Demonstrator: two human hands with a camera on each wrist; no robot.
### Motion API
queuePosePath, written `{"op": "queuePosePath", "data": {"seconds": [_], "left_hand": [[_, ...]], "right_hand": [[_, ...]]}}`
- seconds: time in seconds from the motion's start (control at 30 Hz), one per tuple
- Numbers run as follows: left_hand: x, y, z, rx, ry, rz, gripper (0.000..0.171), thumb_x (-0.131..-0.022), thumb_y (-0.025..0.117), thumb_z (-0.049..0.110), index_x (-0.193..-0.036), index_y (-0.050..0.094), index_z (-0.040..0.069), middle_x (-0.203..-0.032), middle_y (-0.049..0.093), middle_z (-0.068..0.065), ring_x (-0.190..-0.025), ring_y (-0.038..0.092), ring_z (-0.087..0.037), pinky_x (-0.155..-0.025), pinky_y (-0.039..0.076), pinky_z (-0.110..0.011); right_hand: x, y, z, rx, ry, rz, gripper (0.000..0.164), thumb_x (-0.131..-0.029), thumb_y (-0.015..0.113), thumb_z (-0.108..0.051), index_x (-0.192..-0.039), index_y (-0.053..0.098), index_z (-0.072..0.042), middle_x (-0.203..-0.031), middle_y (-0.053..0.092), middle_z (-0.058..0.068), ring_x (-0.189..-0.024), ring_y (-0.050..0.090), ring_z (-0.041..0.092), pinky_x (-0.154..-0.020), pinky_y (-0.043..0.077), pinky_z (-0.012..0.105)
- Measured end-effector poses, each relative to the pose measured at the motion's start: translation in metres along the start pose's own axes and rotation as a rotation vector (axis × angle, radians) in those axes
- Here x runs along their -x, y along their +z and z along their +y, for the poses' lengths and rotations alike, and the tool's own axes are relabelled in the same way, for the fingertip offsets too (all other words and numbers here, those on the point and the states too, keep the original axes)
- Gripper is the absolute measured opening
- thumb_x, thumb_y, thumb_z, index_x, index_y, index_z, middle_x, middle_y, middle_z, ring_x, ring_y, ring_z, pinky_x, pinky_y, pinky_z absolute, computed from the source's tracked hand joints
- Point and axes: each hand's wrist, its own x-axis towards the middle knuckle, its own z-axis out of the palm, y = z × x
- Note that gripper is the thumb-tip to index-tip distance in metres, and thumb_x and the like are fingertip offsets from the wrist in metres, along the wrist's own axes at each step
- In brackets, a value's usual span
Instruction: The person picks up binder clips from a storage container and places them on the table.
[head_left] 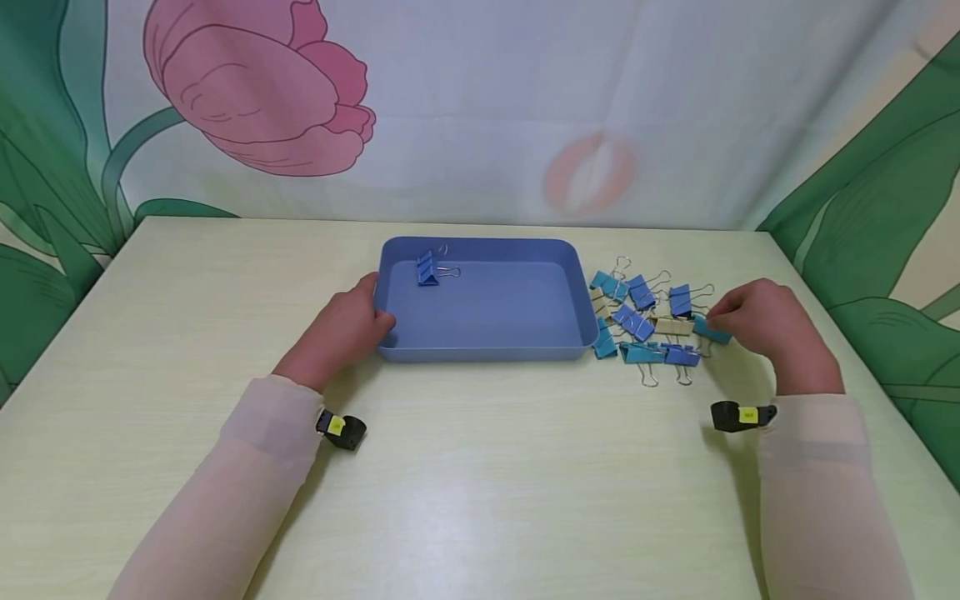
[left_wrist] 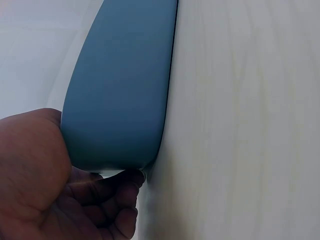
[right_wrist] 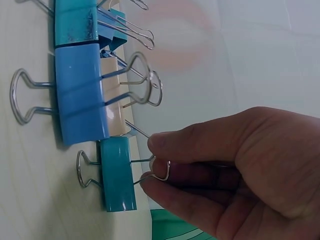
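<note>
At its left end, a shallow blue tray [head_left: 487, 354] is gripped by my left hand [head_left: 345, 325], thumb over the rim and fingers outside. The left wrist view shows curled fingers [left_wrist: 115, 200] against the tray's end wall [left_wrist: 120, 100]. My right hand [head_left: 765, 325] is at the right edge of a cluster of binder clips. Between thumb and fingertips it pinches a wire handle of a teal binder clip [right_wrist: 118, 175]. Beside that clip are a blue binder clip [right_wrist: 80, 92] and a cream one [right_wrist: 114, 95]. Inside the tray, at the back left, lies a blue binder clip [head_left: 427, 269].
Several blue, teal and cream clips, among them a teal clip [head_left: 642, 353] in front, lie close together against the tray's right side. The pale wooden table [head_left: 480, 483] extends toward me. A printed curtain [head_left: 465, 108] hangs behind its far edge.
</note>
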Motion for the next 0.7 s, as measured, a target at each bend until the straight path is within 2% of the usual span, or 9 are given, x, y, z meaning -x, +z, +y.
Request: {"op": "queuePosePath", "data": {"seconds": [0.17,0.43,0.6,0.7], "left_hand": [[-0.001,0.0,-0.002,0.003,0.01,-0.007,0.07,-0.095,0.039,0.019,-0.154,0.008,-0.003,-0.151,0.036,-0.025,-0.109,0.051,-0.031,-0.085,0.043,-0.039],[-0.003,0.0,-0.003,-0.002,0.014,-0.01,0.07,-0.095,0.04,0.02,-0.154,0.008,-0.003,-0.15,0.037,-0.025,-0.106,0.051,-0.031,-0.082,0.043,-0.038],[-0.004,0.0,-0.004,-0.002,0.017,-0.01,0.071,-0.095,0.04,0.019,-0.153,0.007,-0.004,-0.148,0.04,-0.025,-0.105,0.051,-0.031,-0.08,0.043,-0.037],[-0.004,0.001,-0.004,-0.002,0.027,-0.003,0.071,-0.095,0.04,0.019,-0.153,0.008,-0.004,-0.139,0.05,-0.024,-0.103,0.052,-0.03,-0.08,0.042,-0.036]], "right_hand": [[0.0,0.0,-0.001,0.002,0.001,-0.002,0.029,-0.091,0.06,-0.021,-0.106,0.07,0.003,-0.108,0.067,0.024,-0.098,0.057,0.038,-0.071,0.048,0.045],[0.003,-0.003,-0.006,-0.001,0.013,-0.016,0.035,-0.093,0.06,-0.023,-0.115,0.065,0.004,-0.117,0.063,0.027,-0.105,0.055,0.042,-0.079,0.048,0.052],[0.004,-0.004,-0.012,0.003,-0.003,0.033,0.036,-0.093,0.059,-0.022,-0.117,0.064,0.004,-0.118,0.063,0.028,-0.105,0.056,0.042,-0.08,0.048,0.054],[0.005,-0.004,-0.016,0.009,-0.02,0.07,0.036,-0.094,0.058,-0.023,-0.117,0.065,0.003,-0.117,0.064,0.027,-0.105,0.057,0.042,-0.081,0.049,0.053]]}}
